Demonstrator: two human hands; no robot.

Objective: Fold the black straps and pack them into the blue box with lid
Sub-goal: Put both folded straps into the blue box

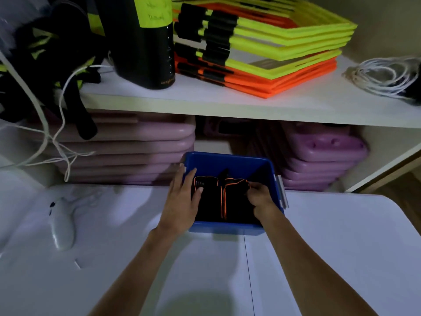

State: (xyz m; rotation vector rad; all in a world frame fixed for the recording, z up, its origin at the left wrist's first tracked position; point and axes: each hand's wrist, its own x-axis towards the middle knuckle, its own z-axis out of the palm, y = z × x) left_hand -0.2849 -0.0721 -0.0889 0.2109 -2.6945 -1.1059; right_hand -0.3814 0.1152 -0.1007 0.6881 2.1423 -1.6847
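Inside the blue box (227, 163), near the table's far edge, lie the black straps (224, 199). Left hand (182, 201) presses flat on their left side; right hand (262, 198) pinches their right end.

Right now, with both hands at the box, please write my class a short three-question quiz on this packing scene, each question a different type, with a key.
1. True or false: the black straps lie inside the blue box.
2. Which hand pinches the straps? A) left hand B) right hand C) neither
3. Fill in: the stack of yellow and orange frames sits on the white ____ above the box.

Key: 1 true. 2 B; the left hand rests with straight fingers over the box's left rim and the straps. 3 shelf.
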